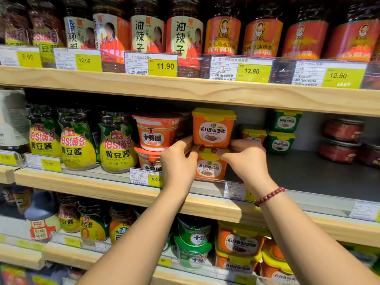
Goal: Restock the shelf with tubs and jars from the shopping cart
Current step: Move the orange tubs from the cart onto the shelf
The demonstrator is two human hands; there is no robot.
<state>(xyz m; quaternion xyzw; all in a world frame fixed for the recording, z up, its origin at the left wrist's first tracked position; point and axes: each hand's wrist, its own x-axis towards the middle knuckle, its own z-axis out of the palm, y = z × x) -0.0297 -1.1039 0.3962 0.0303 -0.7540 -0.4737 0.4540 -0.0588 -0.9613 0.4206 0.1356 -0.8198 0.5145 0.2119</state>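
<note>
Obs: both hands are working at the middle shelf [308,175], near its front edge. The left hand [178,159] is grasping the upper orange tub [212,130] from its 9 o'clock side and the right hand [246,154] from its 3 o'clock side. Both thumbs are pressing at the tub's 6 o'clock, on the seam where it is meeting the lower orange tub [209,168].

Position: the upper tub is sitting on the yellow lid of the lower one and looking upright. Whether it is seated squarely cannot be told, since the hands are covering the contact line.

Neighbours: a stack of red round tubs [158,132] is standing just beside the left knuckles at 9 o'clock. A small orange tub [253,134] is sitting further back at 3 o'clock, with green tubs [281,132] beyond it.

Risks, as judged:
- If the upper tub is resting off-centre on the lid, letting go could be sending it sliding forward off the stack and over the shelf front
- The left hand is crowding the red stack, so pulling back carelessly could be knocking that top tub askew
- Uneven thumb pressure could be tipping the upper tub backward
</note>
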